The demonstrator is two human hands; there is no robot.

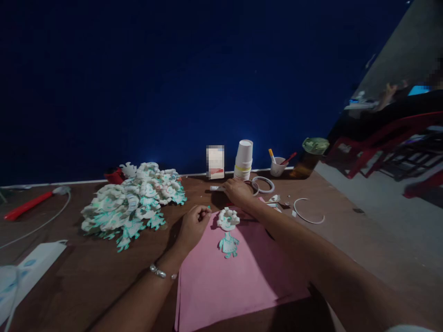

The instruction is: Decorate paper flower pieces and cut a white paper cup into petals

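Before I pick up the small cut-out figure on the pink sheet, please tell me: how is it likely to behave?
The figure will probably feel light, since its body looks thin and flat. It may bend at its narrow neck. The raised white pieces at the top could perhaps crush if pinched.

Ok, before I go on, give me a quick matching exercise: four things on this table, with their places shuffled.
Things:
1. single paper doll
2. stacked cups
3. power strip
4. right hand

Places:
A. standing near the blue wall
B. just in front of the stacked cups
C. bottom left of the view
D. lying on the pink paper

Pairs: 1-D, 2-A, 3-C, 4-B
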